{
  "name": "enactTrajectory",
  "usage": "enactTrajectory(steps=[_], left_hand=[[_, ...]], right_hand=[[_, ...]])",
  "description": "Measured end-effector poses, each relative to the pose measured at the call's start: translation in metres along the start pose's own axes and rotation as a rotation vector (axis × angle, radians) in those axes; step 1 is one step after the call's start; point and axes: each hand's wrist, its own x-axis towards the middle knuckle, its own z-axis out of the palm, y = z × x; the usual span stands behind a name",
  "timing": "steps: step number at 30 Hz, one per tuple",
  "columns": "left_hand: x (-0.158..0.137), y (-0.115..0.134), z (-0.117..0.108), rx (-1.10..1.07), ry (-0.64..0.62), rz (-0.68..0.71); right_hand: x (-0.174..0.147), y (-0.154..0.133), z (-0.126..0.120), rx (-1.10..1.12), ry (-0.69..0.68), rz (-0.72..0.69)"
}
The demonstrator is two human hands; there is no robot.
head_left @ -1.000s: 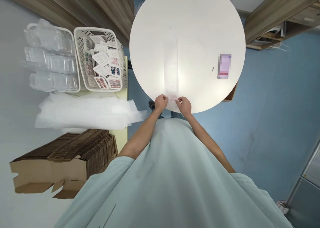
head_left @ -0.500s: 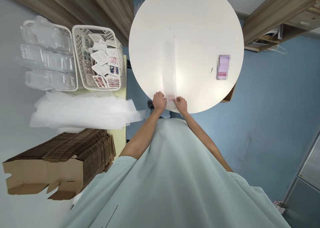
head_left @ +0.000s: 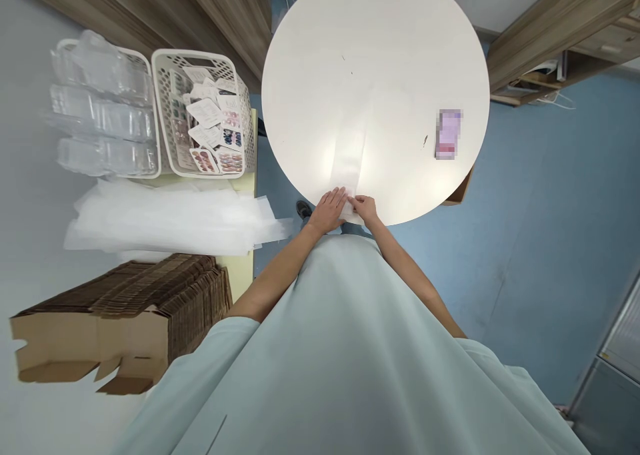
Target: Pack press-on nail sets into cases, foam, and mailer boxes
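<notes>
A long translucent white strip of wrapping sheet (head_left: pixel 350 150) lies on the round white table (head_left: pixel 415 55), running away from me. My left hand (head_left: pixel 330 208) rests on its near end from the left, fingers stretched out and lying flat. At the right edge of the same end, my right hand (head_left: pixel 365 208) has its fingers closed in a pinch on the sheet. Faint pink shows through the sheet between the hands; what lies there is mostly hidden.
A blurred purple packet (head_left: pixel 448 135) lies on the table's right side. To the left are a white basket of carded nail sets (head_left: pixel 213 125), clear plastic trays (head_left: pixel 103 118), a stack of white sheets (head_left: pixel 165 218) and folded cardboard boxes (head_left: pixel 165 302).
My left hand has shifted right and flattened onto the sheet's near end, covering much of the pink patch. The strip now slants with its far end to the right. My right hand has barely moved.
</notes>
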Motion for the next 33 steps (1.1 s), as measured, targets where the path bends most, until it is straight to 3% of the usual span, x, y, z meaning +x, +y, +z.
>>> enactTrajectory(steps=[3, 6, 9, 12, 15, 19, 27, 33], left_hand=[[0.005, 0.001, -0.003, 0.023, 0.015, -0.02], [0.007, 0.002, -0.005, 0.034, 0.037, -0.036], [0.006, 0.001, -0.007, 0.016, 0.031, -0.016], [0.006, -0.003, -0.008, 0.008, 0.023, 0.014], [0.008, -0.006, -0.01, 0.005, 0.023, 0.013], [0.011, -0.011, -0.014, -0.063, 0.019, -0.017], [0.012, -0.01, -0.022, -0.396, 0.151, -0.396], [0.022, -0.01, -0.023, -0.447, 0.213, -0.606]], right_hand=[[-0.002, 0.002, -0.002, 0.245, -0.063, 0.086], [-0.006, 0.003, -0.007, 0.276, -0.117, 0.112], [-0.012, 0.002, -0.017, 0.064, -0.074, 0.043], [-0.02, 0.002, -0.028, -0.3, 0.003, -0.228], [-0.025, 0.002, -0.036, -0.553, -0.121, -0.463], [-0.02, 0.004, -0.04, -0.625, -0.226, -0.484], [0.0, 0.0, -0.043, -0.433, -0.189, -0.38], [0.014, -0.011, -0.037, -0.338, -0.083, -0.318]])
